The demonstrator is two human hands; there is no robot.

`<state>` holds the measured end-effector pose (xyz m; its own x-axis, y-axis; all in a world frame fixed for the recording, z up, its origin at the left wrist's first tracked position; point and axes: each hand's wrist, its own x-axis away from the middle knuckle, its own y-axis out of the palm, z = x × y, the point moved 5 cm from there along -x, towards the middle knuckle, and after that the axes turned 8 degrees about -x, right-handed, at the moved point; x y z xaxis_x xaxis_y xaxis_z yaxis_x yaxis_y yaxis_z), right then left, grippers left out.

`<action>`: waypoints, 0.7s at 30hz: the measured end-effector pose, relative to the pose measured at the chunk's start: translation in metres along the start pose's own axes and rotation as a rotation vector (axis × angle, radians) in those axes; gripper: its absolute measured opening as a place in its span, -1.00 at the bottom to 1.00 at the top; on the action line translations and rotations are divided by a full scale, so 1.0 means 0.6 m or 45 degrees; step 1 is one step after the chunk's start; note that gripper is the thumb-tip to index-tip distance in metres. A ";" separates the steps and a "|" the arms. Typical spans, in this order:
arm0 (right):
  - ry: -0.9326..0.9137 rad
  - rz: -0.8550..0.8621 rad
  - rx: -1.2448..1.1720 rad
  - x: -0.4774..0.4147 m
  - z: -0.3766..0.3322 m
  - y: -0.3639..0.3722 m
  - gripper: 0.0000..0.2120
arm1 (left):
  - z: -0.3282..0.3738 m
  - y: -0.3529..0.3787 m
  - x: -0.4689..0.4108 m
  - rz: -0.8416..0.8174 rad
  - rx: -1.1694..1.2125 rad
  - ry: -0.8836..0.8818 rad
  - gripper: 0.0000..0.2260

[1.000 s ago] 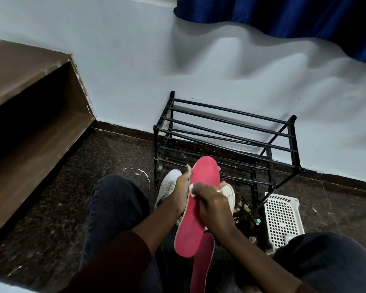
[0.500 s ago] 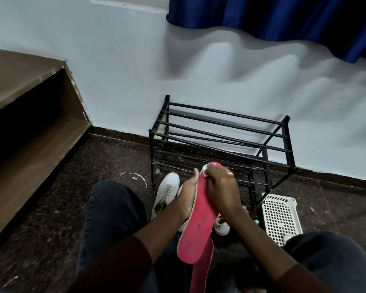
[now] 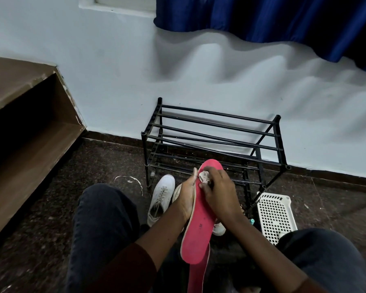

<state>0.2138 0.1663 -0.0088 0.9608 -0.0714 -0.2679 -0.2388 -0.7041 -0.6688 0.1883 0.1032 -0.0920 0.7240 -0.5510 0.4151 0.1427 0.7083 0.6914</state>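
Observation:
A pink insole (image 3: 199, 229) stands tilted between my knees, toe end up. My left hand (image 3: 186, 199) grips it from behind along its left edge. My right hand (image 3: 218, 193) holds a small crumpled white cloth (image 3: 204, 177) and presses it on the insole's upper part. A second pink insole (image 3: 197, 275) lies below, partly hidden by the first. A white sneaker (image 3: 161, 197) lies on the floor to the left of my hands. Another white shoe (image 3: 219, 229) shows partly behind the insole.
A black metal shoe rack (image 3: 216, 140) stands against the pale wall. A white perforated basket (image 3: 275, 214) sits on the dark floor at its right. A brown wooden shelf (image 3: 30, 127) runs along the left. A blue curtain (image 3: 283, 22) hangs above.
My right hand with the cloth went up the insole to its toe end, then came back down a little. My left hand keeps its hold.

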 end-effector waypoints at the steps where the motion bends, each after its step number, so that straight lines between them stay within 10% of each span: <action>1: 0.003 0.058 0.007 -0.007 0.002 -0.005 -0.79 | 0.003 0.009 0.006 -0.041 0.035 -0.008 -0.35; 7: 0.129 0.184 -0.053 -0.039 0.006 -0.036 -0.91 | 0.014 0.010 0.016 -0.059 0.092 0.018 -0.35; 12: 0.630 -0.129 -1.012 -0.058 0.020 -0.040 -0.81 | 0.015 0.014 0.019 -0.078 0.118 0.047 -0.35; 16: 0.318 -0.258 -0.015 -0.060 0.013 -0.030 -0.88 | 0.015 0.015 0.019 -0.045 0.103 0.003 -0.34; 21: 0.095 0.103 0.078 -0.046 -0.004 -0.033 -0.73 | 0.022 0.014 0.023 0.116 0.027 0.036 -0.34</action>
<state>0.1925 0.1806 0.0133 0.9454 -0.1798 -0.2717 -0.3215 -0.6497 -0.6888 0.1903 0.0956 -0.0729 0.7519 -0.4721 0.4603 0.0615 0.7453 0.6639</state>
